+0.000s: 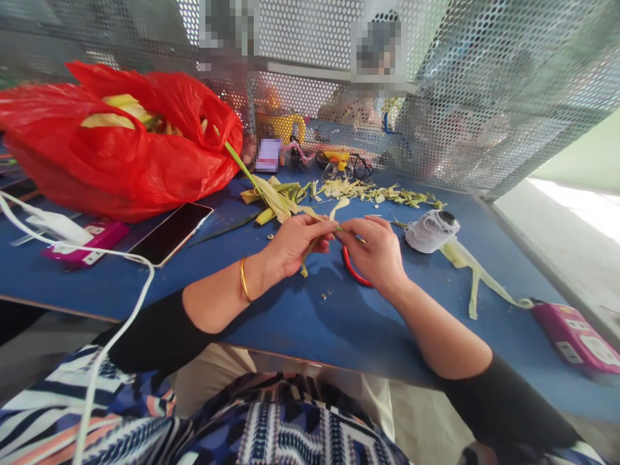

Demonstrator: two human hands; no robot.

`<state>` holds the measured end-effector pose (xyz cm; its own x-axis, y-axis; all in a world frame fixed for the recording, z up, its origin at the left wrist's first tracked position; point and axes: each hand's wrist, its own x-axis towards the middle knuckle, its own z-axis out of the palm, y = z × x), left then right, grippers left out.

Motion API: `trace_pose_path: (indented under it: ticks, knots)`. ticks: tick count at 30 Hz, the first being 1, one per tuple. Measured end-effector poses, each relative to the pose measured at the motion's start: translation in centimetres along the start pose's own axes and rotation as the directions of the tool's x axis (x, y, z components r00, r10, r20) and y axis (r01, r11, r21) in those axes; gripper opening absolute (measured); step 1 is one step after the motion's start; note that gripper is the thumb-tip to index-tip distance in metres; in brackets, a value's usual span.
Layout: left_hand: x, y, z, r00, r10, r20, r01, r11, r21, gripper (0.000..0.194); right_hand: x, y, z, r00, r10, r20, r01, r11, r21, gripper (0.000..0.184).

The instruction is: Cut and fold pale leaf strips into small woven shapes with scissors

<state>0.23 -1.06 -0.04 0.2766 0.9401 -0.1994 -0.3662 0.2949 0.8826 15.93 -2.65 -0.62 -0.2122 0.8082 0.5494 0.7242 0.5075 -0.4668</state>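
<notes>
Strip of pale leaf [278, 201] stretched into the pinched fingers of the left hand [300, 248] and right hand [375, 252], low over the blue surface [290, 316]; both were closed on it, near where their tips met. Plenty looked done, to judge by the scraps [349, 188] strewn just beyond the fingers, but the red bag [184, 161], away to their left, had more leaves [123, 106] inside, so the work seemed partway through. A thread spool [429, 234] lay near on their right. Their tips covered the worked end, and I couldn't tell whether it joined the green stem [241, 165]. Behind the right hand, a red handle [352, 271] showed only in part.
</notes>
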Motion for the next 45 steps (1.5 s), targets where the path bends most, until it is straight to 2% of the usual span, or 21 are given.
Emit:
trace_pose_path:
  ticks: [2,5,8,11,14,17,20,23,27,30,32,37,42,45]
  knots:
    - [0.0,-0.1,0.0,1.0,0.009,0.0,-0.009,0.998,0.066,0.012,0.0,-0.3,-0.2,0.999,-0.033,-0.011,0.033,0.999,-0.001,0.021]
    - [-0.1,-0.1,0.1,1.0,0.025,0.019,-0.027,0.992,0.12,0.018,0.2,-0.6,-0.8,1.0,-0.008,0.007,0.007,0.992,0.122,0.025]
    - [-0.2,0.2,0.1,1.0,0.017,0.023,-0.02,0.99,0.137,0.022,0.3,-0.9,-1.2,0.996,0.073,0.051,-0.084,0.96,0.269,0.023]
    - [-0.3,0.4,0.2,1.0,-0.002,0.014,0.0,0.991,0.132,0.023,0.3,-1.1,-1.2,0.99,0.124,0.071,-0.141,0.928,0.346,0.019]
    - [-0.3,0.5,0.2,1.0,-0.007,0.006,0.006,0.996,0.091,0.021,0.4,-1.2,-1.3,0.977,0.179,0.114,-0.21,0.894,0.395,0.019]
    - [-0.1,0.6,0.0,0.999,-0.035,0.016,0.035,0.999,0.016,0.023,0.6,-1.1,-1.4,0.944,0.274,0.185,-0.327,0.856,0.399,0.025]
    - [-0.2,0.8,-0.1,0.995,-0.086,0.055,0.086,0.996,-0.012,0.03,0.8,-0.8,-1.3,0.918,0.352,0.186,-0.398,0.822,0.409,0.032]
    - [-0.3,0.7,-0.1,0.992,-0.095,0.087,0.092,0.995,0.041,0.028,0.9,-0.5,-0.9,0.881,0.417,0.224,-0.469,0.711,0.524,0.032]
    - [-0.6,0.2,0.0,0.994,-0.064,0.092,0.046,0.982,0.184,0.02,0.7,-0.4,0.0,0.822,0.453,0.344,-0.542,0.438,0.718,0.033]
    - [-0.5,-0.2,0.0,0.994,-0.062,0.095,0.037,0.968,0.246,0.016,0.5,-0.5,0.4,0.815,0.476,0.332,-0.52,0.346,0.781,0.031]
    - [-0.5,-0.3,0.0,0.993,-0.067,0.094,0.041,0.965,0.257,0.017,0.3,-0.6,0.5,0.823,0.496,0.278,-0.486,0.36,0.796,0.03]
    - [-0.4,-0.4,0.1,0.99,-0.083,0.113,0.051,0.964,0.261,0.016,0.2,-0.4,0.8,0.841,0.514,0.167,-0.434,0.457,0.776,0.03]
    - [-0.3,-0.2,0.1,0.988,-0.13,0.082,0.111,0.974,0.199,0.016,0.6,0.1,0.5,0.833,0.511,0.214,-0.503,0.538,0.676,0.034]
    - [-0.1,0.0,0.0,0.988,-0.141,0.059,0.134,0.984,0.116,0.022,1.0,0.0,-0.1,0.839,0.481,0.253,-0.525,0.598,0.605,0.04]
